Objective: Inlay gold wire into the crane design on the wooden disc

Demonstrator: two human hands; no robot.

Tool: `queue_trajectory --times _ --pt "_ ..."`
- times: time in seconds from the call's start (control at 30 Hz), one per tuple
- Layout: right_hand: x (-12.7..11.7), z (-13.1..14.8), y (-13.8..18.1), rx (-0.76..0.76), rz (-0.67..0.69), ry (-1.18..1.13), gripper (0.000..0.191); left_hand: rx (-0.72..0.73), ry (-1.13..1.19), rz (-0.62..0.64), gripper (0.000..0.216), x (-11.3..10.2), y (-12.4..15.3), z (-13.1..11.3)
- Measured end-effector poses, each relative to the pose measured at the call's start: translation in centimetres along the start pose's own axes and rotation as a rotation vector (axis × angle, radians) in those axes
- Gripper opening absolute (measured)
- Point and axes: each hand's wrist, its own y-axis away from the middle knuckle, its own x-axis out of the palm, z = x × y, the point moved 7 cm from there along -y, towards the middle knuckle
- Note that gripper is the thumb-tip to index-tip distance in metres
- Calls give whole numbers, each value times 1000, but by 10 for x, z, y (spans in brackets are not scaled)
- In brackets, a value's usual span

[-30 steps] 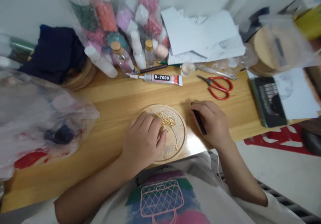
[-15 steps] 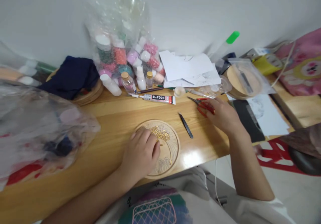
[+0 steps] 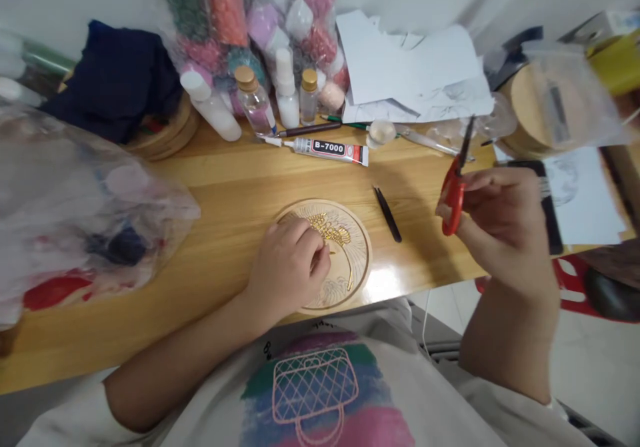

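In my raised right hand (image 3: 500,220) is a pair of scissors (image 3: 454,193) with red handles, dark blades pointing up and away. My left hand (image 3: 293,263) rests on the left part of a round wooden board (image 3: 367,260), its fingers curled down and pressed together. Whether they pinch anything is hidden. Gold wirework (image 3: 340,235) forms a pattern on the board, over fine drawn lines. Black tweezers (image 3: 389,215) lie on the table between the board and my right hand.
Behind the board lies a tube of B-7000 glue (image 3: 330,150). Small bottles (image 3: 255,103) and bagged jars stand at the back, beside papers (image 3: 415,73). A plastic bag (image 3: 90,213) covers the left side. A dark phone (image 3: 550,223) lies behind my right hand.
My right hand has lifted the scissors off the table and turned them upright. The left hand stays on the board, its fingers curled tighter. The view has tipped downward.
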Motion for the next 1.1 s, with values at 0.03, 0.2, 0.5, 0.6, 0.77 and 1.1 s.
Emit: queue_trajectory --times 0.03,0.2,0.5,0.6,0.77,1.1 --pt "7 5 3 -4 -23 -87 42 -4 7 2 22 0 0 1" --pt "35 13 9 48 -188 -393 33 -26 34 24 23 -1 -2 2" --pt "58 2 19 185 -223 -541 16 -179 113 82 23 -10 -4 7" --pt "63 0 20 203 -196 -541 16 -208 126 129 16 -7 -3 9" --pt "64 -5 23 228 -212 -503 16 -120 78 115 11 -8 -1 6" --pt "59 -4 23 156 -200 -637 19 -48 57 76 21 -8 2 2"
